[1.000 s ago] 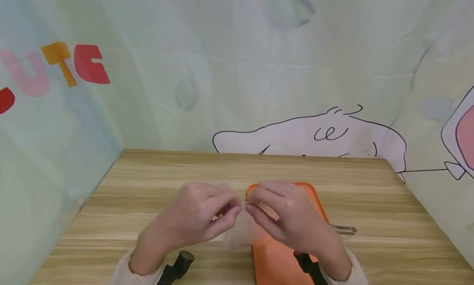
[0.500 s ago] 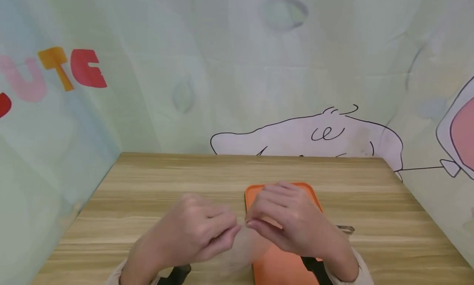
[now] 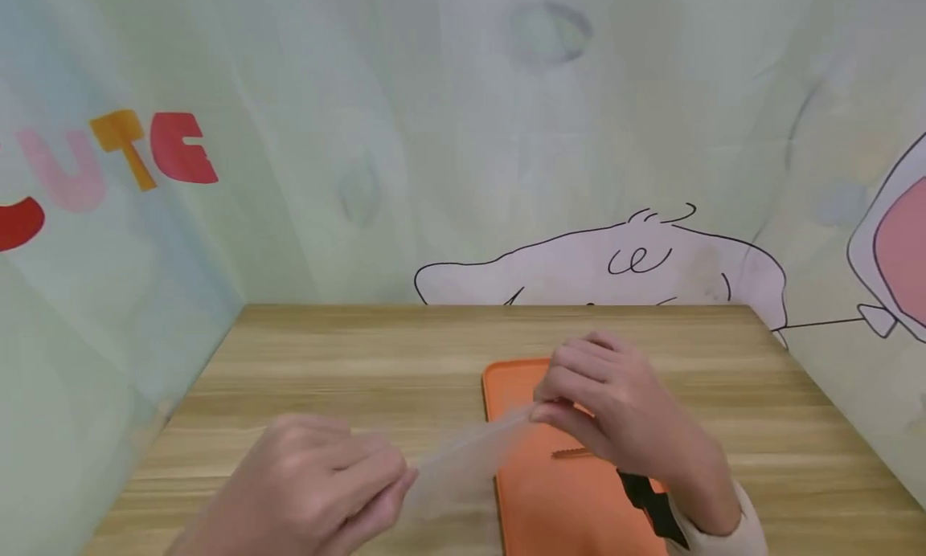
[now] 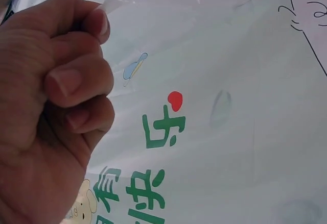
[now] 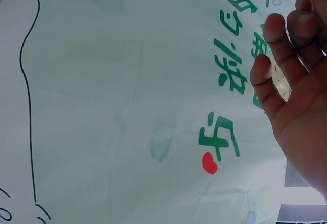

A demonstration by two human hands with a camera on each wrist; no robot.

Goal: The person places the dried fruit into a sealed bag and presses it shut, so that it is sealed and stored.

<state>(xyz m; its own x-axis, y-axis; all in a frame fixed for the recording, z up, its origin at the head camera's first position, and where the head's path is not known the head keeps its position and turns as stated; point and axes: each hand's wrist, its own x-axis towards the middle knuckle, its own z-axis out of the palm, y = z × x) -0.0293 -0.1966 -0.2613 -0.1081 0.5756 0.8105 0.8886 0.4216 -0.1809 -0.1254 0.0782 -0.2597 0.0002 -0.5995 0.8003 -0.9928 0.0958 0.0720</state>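
Observation:
A thin clear plastic bag (image 3: 470, 459) is stretched between both hands, its upper edge slanting up to the right. My left hand (image 3: 318, 480), low and left of the tray, pinches one end of that edge. In the left wrist view, thumb and forefinger grip the film while the other fingers curl inward. Over the orange tray (image 3: 564, 516), my right hand (image 3: 615, 395) pinches the other end. Its remaining fingers are loosely bent in the right wrist view. Below the right hand, a serrated tip of metal tongs (image 3: 571, 453) shows on the tray; the hand and wrist hide the rest.
The wood-grain table (image 3: 347, 355) runs back to a printed cloth backdrop (image 3: 325, 138). Another cloth wall stands on the left, with colourful letters (image 3: 119, 150). A black strap (image 3: 654, 508) circles the right wrist.
The hands, close together before, have spread apart, the left moving down and left, the right moving right. The plastic between them is now drawn out, and the tongs' tip has come into view.

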